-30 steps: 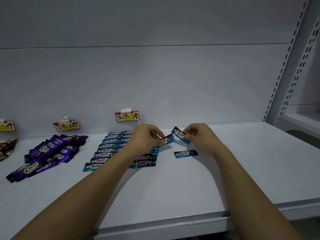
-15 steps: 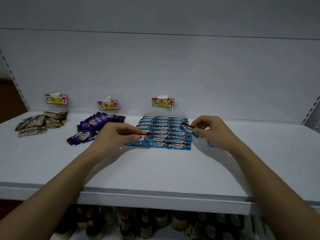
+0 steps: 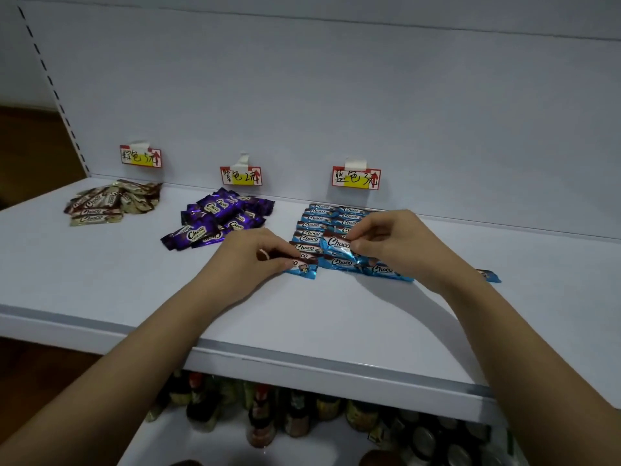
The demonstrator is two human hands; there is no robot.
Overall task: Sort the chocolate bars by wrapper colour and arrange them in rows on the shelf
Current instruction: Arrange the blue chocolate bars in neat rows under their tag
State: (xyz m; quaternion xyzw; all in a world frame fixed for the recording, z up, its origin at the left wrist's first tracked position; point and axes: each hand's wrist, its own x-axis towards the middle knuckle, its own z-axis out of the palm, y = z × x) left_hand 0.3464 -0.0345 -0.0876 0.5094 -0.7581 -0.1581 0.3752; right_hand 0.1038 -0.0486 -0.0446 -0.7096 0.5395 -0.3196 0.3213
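Observation:
Blue Choco bars [image 3: 317, 218] lie in neat rows on the white shelf [image 3: 235, 307] under the right-hand label. My left hand [image 3: 255, 255] pinches one blue bar [image 3: 304, 267] at the front left corner of the rows, low on the shelf. My right hand [image 3: 386, 238] pinches another blue bar [image 3: 336, 245] just above the front of the rows. A single blue bar [image 3: 489, 275] lies apart to the right, partly hidden by my right forearm. A loose heap of purple bars [image 3: 218, 218] sits left of the blue rows, and a brown-and-cream heap [image 3: 111, 201] lies further left.
Three handwritten price labels [image 3: 356, 178] are taped to the back wall above the groups. A slotted upright [image 3: 53, 85] bounds the shelf on the left. Below the shelf's front edge [image 3: 302, 359], bottles and jars [image 3: 268, 418] crowd a lower shelf.
The view has swung left and down, bringing all three heaps into view. Both hands have carried their blue bars over to the front of the blue rows; the left bar has gone down to the shelf.

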